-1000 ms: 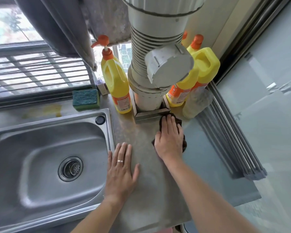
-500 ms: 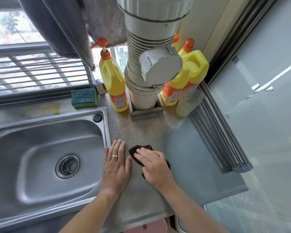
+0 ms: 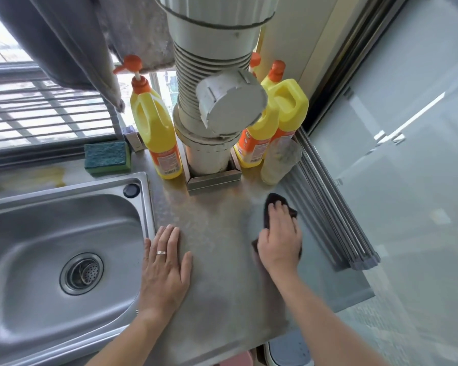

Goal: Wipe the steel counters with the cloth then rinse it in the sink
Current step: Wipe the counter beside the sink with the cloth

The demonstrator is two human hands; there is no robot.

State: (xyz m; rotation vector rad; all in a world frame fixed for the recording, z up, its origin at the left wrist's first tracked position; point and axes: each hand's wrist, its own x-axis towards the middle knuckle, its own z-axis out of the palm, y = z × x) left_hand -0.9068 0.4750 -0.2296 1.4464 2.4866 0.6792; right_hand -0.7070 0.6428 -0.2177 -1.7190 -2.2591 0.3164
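Observation:
A dark brown cloth (image 3: 275, 202) lies flat on the steel counter (image 3: 217, 228), to the right of the sink. My right hand (image 3: 279, 237) presses down on the cloth and covers most of it; only its far tip and edges show. My left hand (image 3: 165, 265), with a ring on it, rests flat and open on the counter beside the sink's right rim. The steel sink (image 3: 32, 260) fills the left side, with its drain strainer (image 3: 81, 273) in the middle.
A wide grey drain pipe (image 3: 209, 107) rises from the counter's back. Yellow detergent bottles stand on both sides of it (image 3: 156, 133) (image 3: 275, 120), with a clear bottle (image 3: 278, 162) to the right. A green sponge (image 3: 107, 157) lies behind the sink. A rolled rack (image 3: 333, 207) lines the right edge.
My right hand has slid the cloth from beside my left hand to the right and further back, towards the rolled rack. My left hand has stayed flat by the sink rim.

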